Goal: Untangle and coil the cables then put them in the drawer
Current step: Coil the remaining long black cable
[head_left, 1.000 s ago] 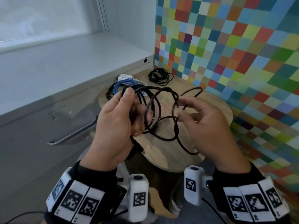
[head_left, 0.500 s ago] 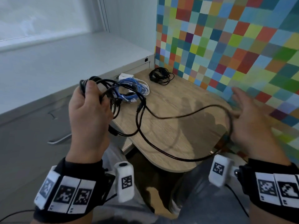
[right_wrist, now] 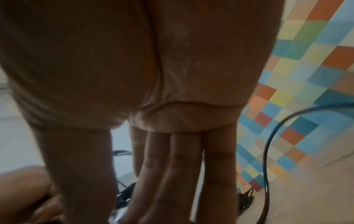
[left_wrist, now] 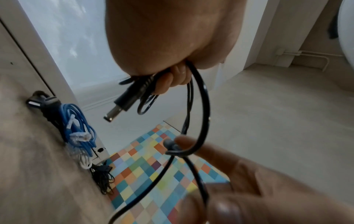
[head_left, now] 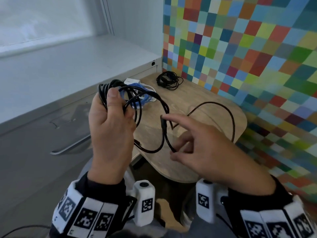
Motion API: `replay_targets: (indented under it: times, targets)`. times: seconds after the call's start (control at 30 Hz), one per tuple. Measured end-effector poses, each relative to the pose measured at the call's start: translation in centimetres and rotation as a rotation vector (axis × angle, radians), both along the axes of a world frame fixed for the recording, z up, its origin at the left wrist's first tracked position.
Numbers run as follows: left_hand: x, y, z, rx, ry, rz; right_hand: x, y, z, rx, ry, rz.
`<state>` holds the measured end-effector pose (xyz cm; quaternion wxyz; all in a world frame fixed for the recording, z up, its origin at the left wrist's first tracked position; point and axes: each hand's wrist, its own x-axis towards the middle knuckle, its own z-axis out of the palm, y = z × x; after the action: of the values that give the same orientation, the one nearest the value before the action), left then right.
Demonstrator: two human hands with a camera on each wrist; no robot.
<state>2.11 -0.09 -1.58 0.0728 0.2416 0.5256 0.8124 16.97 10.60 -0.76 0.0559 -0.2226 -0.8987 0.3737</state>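
My left hand (head_left: 120, 107) grips a coil of black cable (head_left: 106, 90) held up over the table's left edge. A barrel plug (left_wrist: 122, 104) sticks out below its fingers. From the coil a loose loop (head_left: 231, 117) swings out right over the wooden table (head_left: 197, 100). My right hand (head_left: 178, 138) sits just right of the left, fingers straight (right_wrist: 172, 166). The cable hangs over its index finger (left_wrist: 184, 142), and nothing is pinched. The grey drawer front with its metal handle (head_left: 72, 146) is at the left and closed.
On the table's far left lie a blue cable bundle (head_left: 137, 98), a white adapter (head_left: 132, 81) and white cord. A thin black cable bundle (head_left: 169, 80) lies by the coloured checkered wall (head_left: 240, 57). A grey cabinet top (head_left: 68, 69) runs under the window.
My right hand has swept back left from the wall toward the left hand, bringing the cable with it. The long loop is now shorter. The left hand keeps its coil.
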Motion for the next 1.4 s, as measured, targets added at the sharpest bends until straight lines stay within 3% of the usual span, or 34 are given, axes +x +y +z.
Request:
replay_targets:
  times: [0.17,0.27,0.33,0.43,0.57,0.7,0.8,0.87,1.03,1.4]
  targets:
    - [-2.2,-1.0,0.0,0.044,-0.082,0.050,2.2,3.6,0.3,-0.001,0.275,-0.278]
    - [-2.9,-1.3,-0.1,0.041,-0.085,0.032,3.8,5.9,-0.1,0.199,0.179,-0.485]
    - [-2.5,-1.1,-0.2,0.032,-0.031,-0.030,4.1,6.4,-0.5,0.273,0.138,-0.523]
    - [-1.3,-0.6,-0.5,-0.025,0.079,-0.139,3.1,5.4,-0.5,0.194,0.324,-0.480]
    - [-0.2,0.0,-0.8,-0.051,0.142,-0.251,0.3,2.6,-0.5,-0.070,0.467,-0.244]
    - [-0.1,-0.1,-0.9,-0.077,0.172,-0.249,-0.5,1.7,-0.8,-0.273,0.588,-0.160]
    - [-0.7,-0.4,-0.8,-0.136,0.207,-0.216,0.1,2.0,-0.6,-0.576,0.603,-0.130]
    - [-0.9,-0.5,-0.8,-0.159,0.221,-0.216,0.3,2.1,-0.6,-0.651,0.560,-0.060]
    - [-1.2,-0.7,-0.8,-0.209,0.275,-0.247,0.7,2.4,-0.6,-0.646,0.502,0.057]
    - [-2.2,-1.1,-1.2,-0.289,0.443,-0.130,-0.2,2.0,-0.8,-0.451,0.671,-0.118]
